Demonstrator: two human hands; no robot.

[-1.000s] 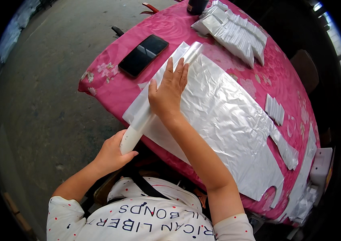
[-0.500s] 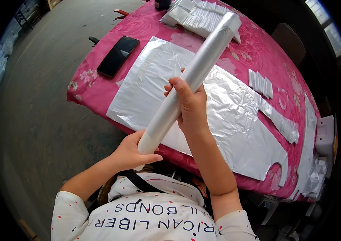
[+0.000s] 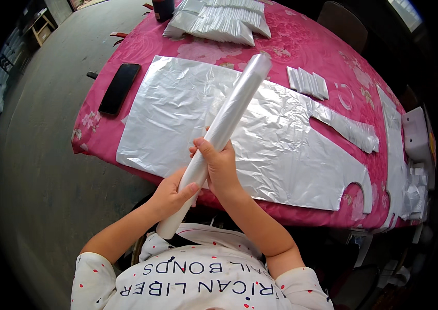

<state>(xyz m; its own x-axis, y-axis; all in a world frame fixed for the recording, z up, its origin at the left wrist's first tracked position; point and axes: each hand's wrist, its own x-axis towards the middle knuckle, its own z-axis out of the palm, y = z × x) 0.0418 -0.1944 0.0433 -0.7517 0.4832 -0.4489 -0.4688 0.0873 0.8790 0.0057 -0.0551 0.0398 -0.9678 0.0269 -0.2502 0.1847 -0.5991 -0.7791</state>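
Note:
Slanting in front of me is a long roll of whitish, translucent plastic film (image 3: 237,98), its far end up and to the right. My right hand (image 3: 219,164) is wrapped round its middle. Lower down, my left hand (image 3: 173,195) grips the same roll, and the roll's near end sticks out below it towards my shirt. Beneath the roll, a flat stack of silvery-white plastic sheets (image 3: 286,160) lies on the table, with curved cut-outs and narrow straps at its right end. The roll hides part of the stack.
A pink flowered cloth covers the table (image 3: 188,49). On it are a black phone (image 3: 120,89) at left, folded plastic bundles (image 3: 219,20) and a dark container (image 3: 164,9) at the back, and a small folded pile (image 3: 308,82). A white box (image 3: 416,132) stands at the right edge.
The roll has moved down and to the left, nearer my body. My left hand sits further up it, closer to my right hand, so the near end now sticks out. The view has shifted slightly.

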